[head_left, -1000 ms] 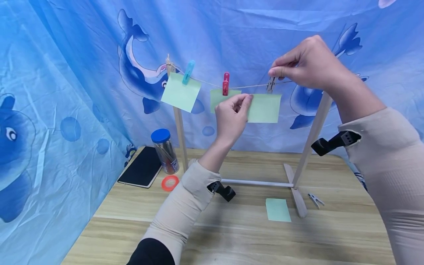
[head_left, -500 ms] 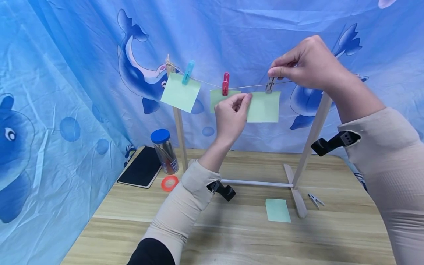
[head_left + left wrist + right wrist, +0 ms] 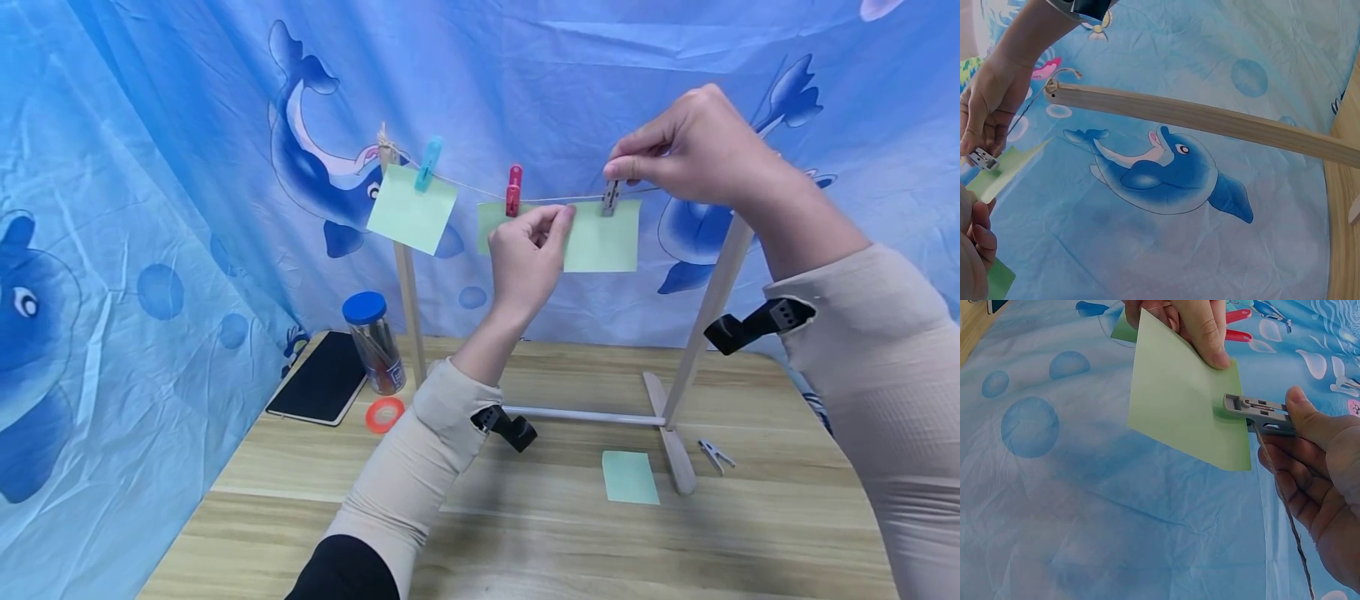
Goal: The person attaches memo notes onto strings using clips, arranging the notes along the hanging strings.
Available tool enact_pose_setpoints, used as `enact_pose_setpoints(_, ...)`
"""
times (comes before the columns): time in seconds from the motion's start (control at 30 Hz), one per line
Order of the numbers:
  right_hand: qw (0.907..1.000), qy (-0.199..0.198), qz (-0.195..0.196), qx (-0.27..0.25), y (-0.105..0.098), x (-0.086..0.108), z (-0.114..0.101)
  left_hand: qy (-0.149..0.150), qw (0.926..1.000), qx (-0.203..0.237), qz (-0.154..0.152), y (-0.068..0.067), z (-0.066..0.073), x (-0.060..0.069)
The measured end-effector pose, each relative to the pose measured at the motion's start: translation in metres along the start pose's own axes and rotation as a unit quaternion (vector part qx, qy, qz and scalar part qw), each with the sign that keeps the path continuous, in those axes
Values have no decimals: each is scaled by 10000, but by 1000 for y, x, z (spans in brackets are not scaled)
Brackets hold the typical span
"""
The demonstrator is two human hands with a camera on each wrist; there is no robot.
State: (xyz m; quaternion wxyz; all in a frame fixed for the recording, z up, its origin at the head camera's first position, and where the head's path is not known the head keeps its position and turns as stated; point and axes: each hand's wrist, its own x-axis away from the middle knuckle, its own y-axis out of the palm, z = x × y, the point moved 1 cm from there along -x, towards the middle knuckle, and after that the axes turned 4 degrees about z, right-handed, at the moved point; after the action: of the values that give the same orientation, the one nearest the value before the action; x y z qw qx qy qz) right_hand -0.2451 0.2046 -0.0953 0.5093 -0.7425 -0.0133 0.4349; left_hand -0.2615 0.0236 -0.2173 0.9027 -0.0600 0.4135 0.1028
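Right hand [image 3: 686, 150], pinching a grey clothespin [image 3: 611, 200]; just below it, a green note [image 3: 602, 242] in the clothespin's bite, upper left corner pinched by the left hand [image 3: 527, 258]; just above the left hand, a red peg [image 3: 513, 192] on the string [image 3: 1289, 514]; farther left, a turquoise peg [image 3: 428, 165].

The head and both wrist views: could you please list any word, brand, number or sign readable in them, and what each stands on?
No text is readable in any view.
Blue-lidded jar: a small label low on its side, too small to read.
Held green note: no writing visible.
Gray clothespin: no readable marking.
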Motion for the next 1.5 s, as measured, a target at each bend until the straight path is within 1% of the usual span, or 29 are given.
enact_pose_setpoints(0.13, 9999, 45, -129, 42, 0, 0, 0, -10, 10000, -17, 41, 0, 0, 0)
enact_pose_setpoints(0.33, 9989, -68, -466, 15, 0, 2, 2, -43, 10000, -43, 50, 1, -2, 0)
enact_pose_setpoints(0.43, 9980, -48, -627, -65, 0, 2, 4, -72, 10000, -42, 49, 1, -3, 1)
enact_pose_setpoints(0.5, 9976, 39, -685, -106, 0, 3, 4, -104, 9999, -16, 50, 1, -3, 2)
enact_pose_setpoints(0.63, 9974, 196, -673, -153, 1, 3, 7, -235, 9997, 63, 18, 2, -4, 5)
enact_pose_setpoints(0.77, 9986, 176, -463, -172, 3, 5, 7, -428, 9990, 112, -83, 2, -6, 9)
enact_pose_setpoints(0.87, 9997, -117, -55, -185, 5, 7, 5, -545, 9983, 85, -169, 2, -8, 13)
enact_pose_setpoints(0.97, 9982, -359, 461, -131, 6, 12, 4, -678, 9974, 58, -255, 3, -11, 17)
enact_pose_setpoints(1.03, 9951, -481, 866, -66, 6, 17, 3, -763, 9966, 45, -304, 3, -13, 20)
enact_pose_setpoints(1.1, 9890, -600, 1347, -56, 7, 24, 3, -825, 9960, 51, -335, 4, -16, 23)
enact_pose_setpoints(1.17, 9772, -897, 1921, -101, 10, 32, 5, -872, 9956, 57, -348, 5, -19, 25)
enact_pose_setpoints(1.23, 9593, -1139, 2572, -237, 15, 41, 4, -925, 9949, 54, -388, 5, -22, 28)
enact_pose_setpoints(1.3, 9418, -1207, 3117, -345, 21, 52, 1, -951, 9944, 64, -453, 5, -26, 31)
enact_pose_setpoints(1.33, 9339, -1175, 3347, -441, 24, 58, -1, -978, 9940, 81, -493, 5, -28, 33)
enact_pose_setpoints(1.4, 9204, -1044, 3701, -709, 30, 71, -4, -992, 9934, 106, -565, 4, -33, 35)
enact_pose_setpoints(1.5, 9076, -932, 3973, -985, 37, 91, -8, -1016, 9921, 201, -709, 3, -38, 38)
